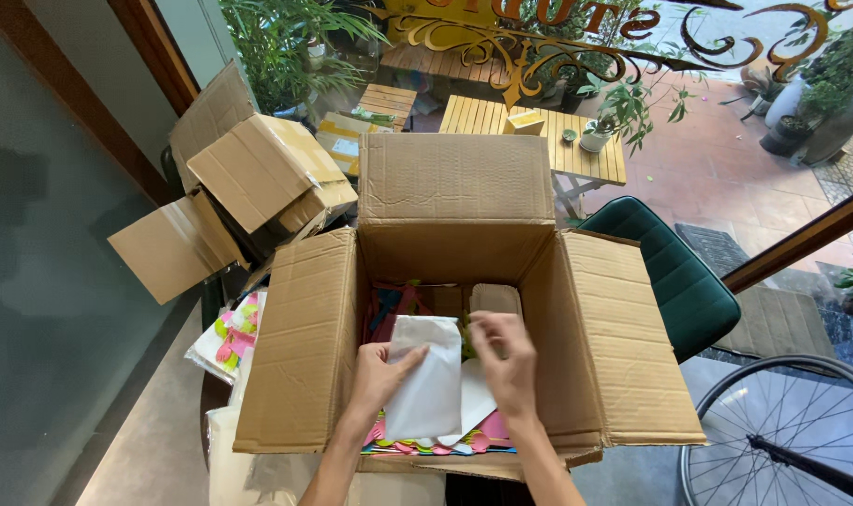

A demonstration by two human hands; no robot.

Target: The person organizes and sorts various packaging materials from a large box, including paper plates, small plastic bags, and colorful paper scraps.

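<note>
A large open cardboard box (pixel 304 347) stands in front of me with all its flaps folded out. Inside it I see colourful paper items (pixel 389 305), a small brown packet (pixel 495 298) and white envelopes. My left hand (pixel 379 375) grips the left edge of a white padded envelope (pixel 429 389) held over the box. My right hand (pixel 506 361) pinches the envelope's upper right corner. A second white envelope (pixel 476 398) lies under it.
Another open cardboard box (pixel 258 178) sits at the back left. Clear bags of colourful pieces (pixel 229 337) lie left of the big box. A green chair (pixel 679 276) stands to the right, a bicycle wheel (pixel 782 431) at lower right. A window behind shows wooden tables and plants.
</note>
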